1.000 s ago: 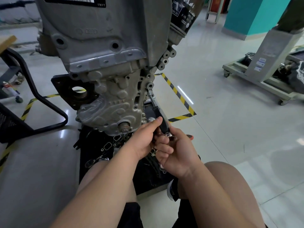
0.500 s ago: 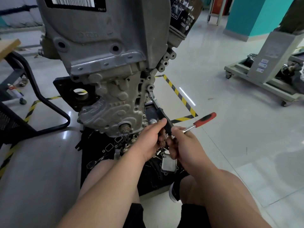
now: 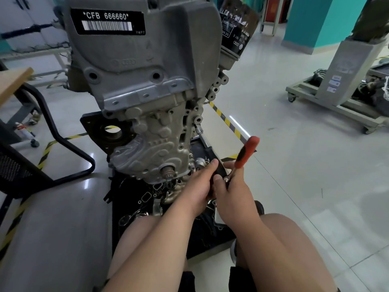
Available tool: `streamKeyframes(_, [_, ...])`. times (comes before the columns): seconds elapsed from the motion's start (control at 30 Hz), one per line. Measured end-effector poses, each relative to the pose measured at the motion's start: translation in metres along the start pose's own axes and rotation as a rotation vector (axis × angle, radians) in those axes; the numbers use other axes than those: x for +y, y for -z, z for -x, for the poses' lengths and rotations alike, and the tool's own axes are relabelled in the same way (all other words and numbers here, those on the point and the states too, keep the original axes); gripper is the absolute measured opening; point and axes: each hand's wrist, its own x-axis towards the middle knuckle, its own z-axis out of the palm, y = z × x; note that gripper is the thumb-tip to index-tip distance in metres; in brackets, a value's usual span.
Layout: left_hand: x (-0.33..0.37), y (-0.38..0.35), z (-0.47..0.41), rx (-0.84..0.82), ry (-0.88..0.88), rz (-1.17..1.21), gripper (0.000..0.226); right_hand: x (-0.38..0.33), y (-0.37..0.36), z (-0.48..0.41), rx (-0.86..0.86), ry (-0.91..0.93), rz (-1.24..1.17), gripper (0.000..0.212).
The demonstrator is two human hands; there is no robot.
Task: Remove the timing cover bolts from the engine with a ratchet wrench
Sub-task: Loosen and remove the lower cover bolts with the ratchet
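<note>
A grey engine (image 3: 147, 81) stands upright in front of me, its ribbed timing cover (image 3: 155, 148) facing me. A long extension bar (image 3: 205, 140) runs from a bolt hole on the cover's right edge down to my hands. My left hand (image 3: 200, 186) grips the black lower end of the bar. My right hand (image 3: 233, 197) holds the ratchet wrench near its head, and its red and black handle (image 3: 246, 152) points up and to the right, blurred.
A black oil filter (image 3: 237, 30) sticks out at the engine's upper right. Loose gaskets and metal parts lie on a black mat (image 3: 134, 207) under the engine. A black chair frame (image 3: 69, 148) stands left, a wheeled stand (image 3: 336, 98) far right. My bare knees flank the mat.
The ratchet handle has swung out from behind my right hand to the right, then upward. The camera has moved closer to the engine. My left hand has stayed on the bar.
</note>
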Motion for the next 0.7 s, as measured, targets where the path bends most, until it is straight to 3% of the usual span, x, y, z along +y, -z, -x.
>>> streamKeyframes(0.13, [-0.001,0.004,0.004,-0.077,-0.014,-0.003,0.065,-0.001,-0.004,-0.002,-0.006,-0.122,-0.285,0.016])
streamKeyframes(0.3, [-0.003,0.01,0.008,-0.106,-0.058,-0.016,0.036,-0.003,-0.013,-0.002,-0.019,-0.27,-0.679,0.017])
streamKeyframes(0.7, [-0.006,-0.018,0.003,0.043,0.033,0.181,0.026,0.008,-0.019,-0.008,0.147,-0.361,-0.836,0.017])
